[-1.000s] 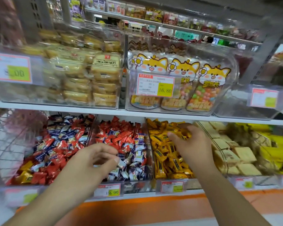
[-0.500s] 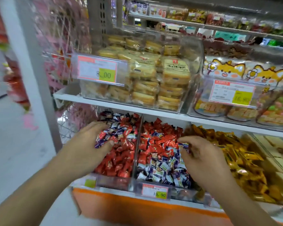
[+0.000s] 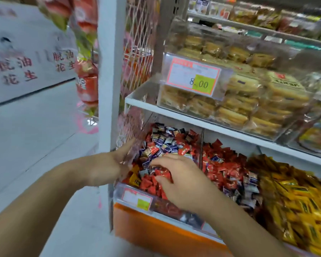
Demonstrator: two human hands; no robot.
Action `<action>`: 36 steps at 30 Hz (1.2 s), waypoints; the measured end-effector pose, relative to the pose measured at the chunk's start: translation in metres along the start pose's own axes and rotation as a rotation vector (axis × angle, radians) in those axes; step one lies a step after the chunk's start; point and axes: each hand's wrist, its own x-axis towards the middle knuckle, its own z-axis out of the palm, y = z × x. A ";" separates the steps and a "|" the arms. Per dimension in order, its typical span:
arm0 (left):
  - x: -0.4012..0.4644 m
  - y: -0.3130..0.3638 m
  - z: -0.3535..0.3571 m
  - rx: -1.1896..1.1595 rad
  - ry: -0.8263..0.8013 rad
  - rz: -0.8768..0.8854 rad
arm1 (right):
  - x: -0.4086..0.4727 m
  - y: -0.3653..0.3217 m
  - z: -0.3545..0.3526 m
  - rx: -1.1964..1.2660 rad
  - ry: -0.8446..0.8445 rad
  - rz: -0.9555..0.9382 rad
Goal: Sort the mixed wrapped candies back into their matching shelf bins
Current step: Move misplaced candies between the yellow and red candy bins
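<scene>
- A white carton (image 3: 28, 58) with red printed characters stands far left, on the floor beyond the shelving, and red snack bags (image 3: 86, 78) hang beside a white upright post (image 3: 107, 71).
- The left hand (image 3: 109, 167) is at the left end of the lower shelf, against the clear outer wall of the leftmost bin (image 3: 135, 190); its fingers are straight and spread, holding nothing.
- That leftmost bin holds mixed wrapped candies (image 3: 165, 143): red and blue-and-white ones, with a yellow piece (image 3: 134, 179) near its front left corner.
- The right hand (image 3: 182, 180) lies over the front of that bin on the candy heap, fingers curled down into the wrappers; whether it actually holds a piece cannot be told.
- A price tag (image 3: 137, 198) sits on the bin's front edge, just left of the right wrist.
- The middle bin (image 3: 228, 169), past a clear divider, holds mostly red candies with blue-and-white ones toward its front.
- The yellow-wrapped candies (image 3: 296, 197) fill the bin at the right end of the lower shelf.
- On the upper shelf (image 3: 174, 115) a clear box of wrapped cakes (image 3: 248, 101) carries a price label (image 3: 193, 76) reading 8.00.
</scene>
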 end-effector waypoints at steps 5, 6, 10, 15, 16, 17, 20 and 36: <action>-0.001 -0.002 -0.004 0.036 -0.017 -0.021 | 0.058 -0.008 0.032 0.077 -0.167 0.026; -0.002 -0.003 -0.005 0.045 -0.023 -0.028 | 0.064 -0.007 0.036 0.059 -0.181 0.028; -0.005 -0.002 -0.007 0.109 -0.045 -0.032 | 0.075 0.000 0.050 0.010 -0.174 0.028; -0.005 -0.001 -0.008 0.140 -0.037 -0.063 | 0.075 0.005 0.054 0.018 -0.137 0.044; -0.004 -0.001 -0.008 0.155 -0.037 -0.072 | 0.075 0.005 0.054 0.024 -0.129 0.045; -0.003 -0.001 -0.009 0.173 -0.040 -0.080 | 0.075 0.005 0.054 0.030 -0.127 0.048; -0.003 0.000 -0.008 0.224 -0.031 -0.072 | 0.073 0.004 0.054 0.051 -0.128 0.044; -0.014 0.026 0.001 0.233 0.070 0.064 | 0.042 0.004 0.006 0.407 0.297 0.191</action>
